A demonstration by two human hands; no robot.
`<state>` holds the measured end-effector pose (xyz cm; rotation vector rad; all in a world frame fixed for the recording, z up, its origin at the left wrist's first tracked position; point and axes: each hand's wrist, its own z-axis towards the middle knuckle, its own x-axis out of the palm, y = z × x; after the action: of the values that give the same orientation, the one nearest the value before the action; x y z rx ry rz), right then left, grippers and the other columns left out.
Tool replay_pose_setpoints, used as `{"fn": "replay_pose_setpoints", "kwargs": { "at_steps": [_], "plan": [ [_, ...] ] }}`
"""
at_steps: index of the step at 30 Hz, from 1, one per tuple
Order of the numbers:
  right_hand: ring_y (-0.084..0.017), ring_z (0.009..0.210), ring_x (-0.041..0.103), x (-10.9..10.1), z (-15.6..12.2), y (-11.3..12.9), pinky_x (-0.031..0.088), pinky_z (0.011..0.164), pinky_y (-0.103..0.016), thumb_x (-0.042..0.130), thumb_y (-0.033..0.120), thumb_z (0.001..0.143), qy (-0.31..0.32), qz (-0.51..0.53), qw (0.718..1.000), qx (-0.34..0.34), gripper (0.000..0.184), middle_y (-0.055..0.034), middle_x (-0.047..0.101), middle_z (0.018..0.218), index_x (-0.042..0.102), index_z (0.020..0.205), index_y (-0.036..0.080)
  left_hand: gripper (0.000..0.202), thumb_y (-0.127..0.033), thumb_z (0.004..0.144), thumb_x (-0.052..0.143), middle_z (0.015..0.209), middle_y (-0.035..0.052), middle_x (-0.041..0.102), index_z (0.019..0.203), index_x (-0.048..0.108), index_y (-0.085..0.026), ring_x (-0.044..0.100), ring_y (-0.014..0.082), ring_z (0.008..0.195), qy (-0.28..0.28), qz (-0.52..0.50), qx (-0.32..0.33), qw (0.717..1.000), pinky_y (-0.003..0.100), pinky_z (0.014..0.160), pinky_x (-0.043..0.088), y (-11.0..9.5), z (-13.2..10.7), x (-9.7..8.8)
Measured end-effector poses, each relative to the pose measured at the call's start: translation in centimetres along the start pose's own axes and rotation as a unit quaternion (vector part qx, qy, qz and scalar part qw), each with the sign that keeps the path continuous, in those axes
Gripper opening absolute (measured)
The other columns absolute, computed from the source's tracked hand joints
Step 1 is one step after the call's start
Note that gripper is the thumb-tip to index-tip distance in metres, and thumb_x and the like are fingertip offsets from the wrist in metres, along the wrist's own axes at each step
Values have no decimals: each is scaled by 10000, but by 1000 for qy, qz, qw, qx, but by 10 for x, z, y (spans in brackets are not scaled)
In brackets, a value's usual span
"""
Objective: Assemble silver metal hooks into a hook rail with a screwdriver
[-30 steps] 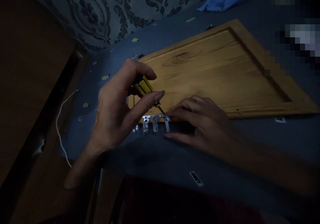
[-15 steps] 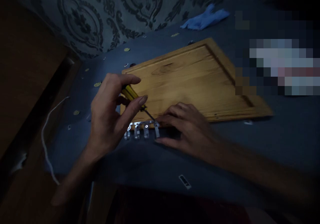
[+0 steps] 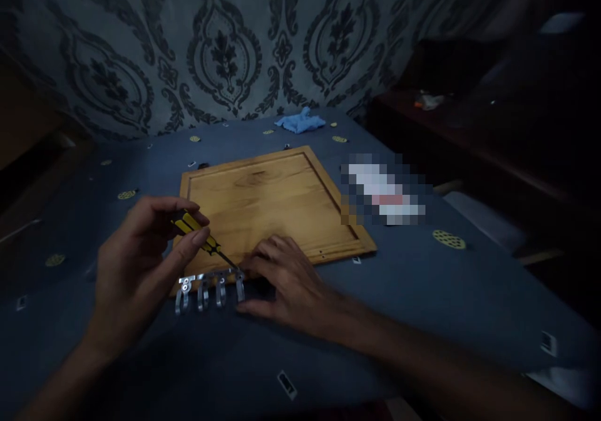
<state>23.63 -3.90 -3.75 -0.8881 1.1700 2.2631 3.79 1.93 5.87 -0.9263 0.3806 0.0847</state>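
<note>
The left hand (image 3: 136, 270) pinches the yellow and black handle of a screwdriver (image 3: 197, 233) between the thumb and the bent fingers. The screwdriver is tilted, with its shaft going down to the rightmost hook of a metal hook rail (image 3: 222, 283). Its tip is at the upper end of this hook; whether it sits inside a screw is too small to tell.

The right hand (image 3: 291, 283) is just beside the same hook, with the fingers curved over the near edge of the board and the thumb set apart, below, close to the lower end of the hook. I cannot tell if this hand presses the rail or only rests next to it.

The rail lies along the near edge of the wooden board (image 3: 263, 202), toward its near left corner, and its four hooks reach out past that edge. The board lies flat on the table (image 3: 422, 308), whose dark cover has yellow prints.

Between the right edge of the board and the right edge of the table there is a pixelated object (image 3: 385, 189). A crumpled blue cloth (image 3: 300, 121) lies near the far edge of the table, close to the patterned wall (image 3: 225, 51).
</note>
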Motion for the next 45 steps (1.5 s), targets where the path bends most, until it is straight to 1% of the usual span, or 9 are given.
{"fn": "replay_pose_setpoints", "kwargs": {
  "at_steps": [6,10,15,24,29,34,40,42,45],
  "plan": [
    [-238,1011,579,3,-1,-2,490,902,-437,856,548,772,-1,-2,1000,3,532,-56,665,1025,693,1119,179,327,-106,766,802,834,-33,733,1025,777,-305,712,123,707,-19,6,21,1000,166,622,622,3,-3,-1],
    [-233,1010,580,0,0,-1,486,903,-425,843,548,787,5,3,1000,2,517,-54,669,1025,693,1114,177,431,-65,726,811,985,-22,763,1084,786,-304,766,134,825,-38,5,21,999,178,755,663,-2,-5,0],
    [-239,1015,577,-3,1,0,478,915,-429,819,511,829,12,-1,1000,2,465,-56,671,1031,688,1112,166,347,-87,806,795,926,-16,784,1100,749,-266,789,134,876,-11,-15,28,999,161,804,653,1,-7,-1],
    [-260,989,612,-2,2,-5,476,851,-433,813,456,851,-5,-10,1000,-21,391,-70,704,1038,697,1118,195,201,-243,826,835,899,2,683,955,681,-235,694,133,767,10,9,29,999,217,611,599,3,2,-1],
    [-249,951,635,1,2,-9,479,801,-400,805,445,862,-33,-42,997,-62,374,-69,704,1024,698,1119,196,337,-405,798,876,781,-39,550,846,589,-236,586,101,661,14,41,49,998,207,533,528,6,6,0],
    [-253,945,637,1,2,-9,493,785,-411,749,480,905,-34,-56,996,-67,380,-78,706,1032,691,1142,189,193,-264,867,811,953,-13,664,994,666,-267,697,149,834,64,26,35,997,267,678,607,4,6,-2],
    [-247,938,638,0,2,-9,492,785,-407,710,499,933,-28,-58,996,-62,367,-77,701,1014,696,1131,191,293,-116,950,665,1121,-23,705,1181,680,-297,746,191,1064,120,-17,41,992,346,890,647,-3,4,-5],
    [-243,930,639,0,2,-9,490,782,-405,694,524,938,-32,-62,996,-62,378,-75,702,1010,699,1119,191,284,-127,977,629,1146,-25,708,1200,669,-299,746,194,1075,132,-2,43,990,352,897,650,-3,4,-6],
    [-243,930,642,0,2,-9,489,784,-402,673,534,951,-29,-70,995,-65,381,-75,705,1006,704,1120,194,237,-172,974,666,1136,1,722,1186,669,-280,741,190,1021,112,34,100,988,298,760,656,1,4,-6]
  ]
}}
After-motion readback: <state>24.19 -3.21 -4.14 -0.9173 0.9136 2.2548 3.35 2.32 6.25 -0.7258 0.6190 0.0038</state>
